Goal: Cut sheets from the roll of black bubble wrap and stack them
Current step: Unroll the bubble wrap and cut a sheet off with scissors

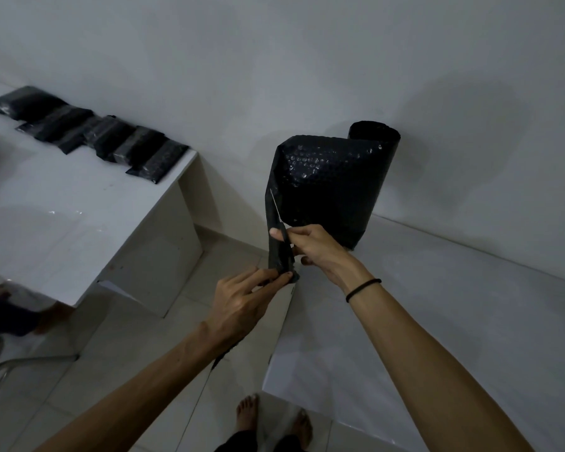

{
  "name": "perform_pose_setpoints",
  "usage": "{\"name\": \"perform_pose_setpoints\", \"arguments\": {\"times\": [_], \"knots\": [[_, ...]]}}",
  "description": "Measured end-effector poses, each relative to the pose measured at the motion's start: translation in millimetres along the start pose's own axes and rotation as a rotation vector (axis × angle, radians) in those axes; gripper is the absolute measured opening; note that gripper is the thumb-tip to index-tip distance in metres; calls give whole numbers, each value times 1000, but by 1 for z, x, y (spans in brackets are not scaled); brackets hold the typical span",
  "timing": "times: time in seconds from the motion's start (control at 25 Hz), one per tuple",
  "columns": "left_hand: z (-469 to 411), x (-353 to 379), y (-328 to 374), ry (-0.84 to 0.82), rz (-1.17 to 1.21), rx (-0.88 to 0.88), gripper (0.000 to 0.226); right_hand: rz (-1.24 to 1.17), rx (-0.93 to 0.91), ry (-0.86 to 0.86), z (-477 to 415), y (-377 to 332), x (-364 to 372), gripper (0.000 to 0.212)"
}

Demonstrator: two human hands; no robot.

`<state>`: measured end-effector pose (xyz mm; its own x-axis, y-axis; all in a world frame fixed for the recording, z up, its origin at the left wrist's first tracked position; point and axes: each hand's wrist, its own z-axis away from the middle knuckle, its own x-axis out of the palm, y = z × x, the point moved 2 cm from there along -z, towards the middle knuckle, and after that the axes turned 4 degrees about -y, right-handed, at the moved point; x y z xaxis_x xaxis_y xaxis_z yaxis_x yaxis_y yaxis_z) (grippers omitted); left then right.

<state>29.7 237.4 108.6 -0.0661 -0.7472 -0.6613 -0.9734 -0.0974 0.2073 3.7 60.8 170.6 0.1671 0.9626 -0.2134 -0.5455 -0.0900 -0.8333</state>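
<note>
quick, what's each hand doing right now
left hand: pinches the lower end of the bubble wrap sheet.
right hand: grips a knife, blade pointing up along the sheet's edge.

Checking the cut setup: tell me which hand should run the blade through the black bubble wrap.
Right. The right hand grips the knife, blade at the edge of the bubble wrap sheet; the left hand only pinches its bottom end, probably tensioning it.
</note>
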Motion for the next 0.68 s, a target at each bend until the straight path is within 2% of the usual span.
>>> {"name": "perform_pose_setpoints", "arguments": {"times": [0.28, 0.44, 0.52, 0.6, 0.68], "knots": [[11, -5, 6, -45, -22, 62, 31, 3, -13, 23, -4, -8, 7, 40], [11, -6, 6, -38, -12, 61, 28, 20, -40, 10, -3, -11, 8, 20], [13, -7, 4, -74, 30, 26, 31, 14, -54, 6, -2, -12, 9, 20], [13, -8, 1, -119, 182, -159, 43, 19, -72, -13, 0, -13, 8, 28], [0, -9, -8, -63, 374, -565, 40, 17, -92, -28, 2, -14, 5, 31]]}}
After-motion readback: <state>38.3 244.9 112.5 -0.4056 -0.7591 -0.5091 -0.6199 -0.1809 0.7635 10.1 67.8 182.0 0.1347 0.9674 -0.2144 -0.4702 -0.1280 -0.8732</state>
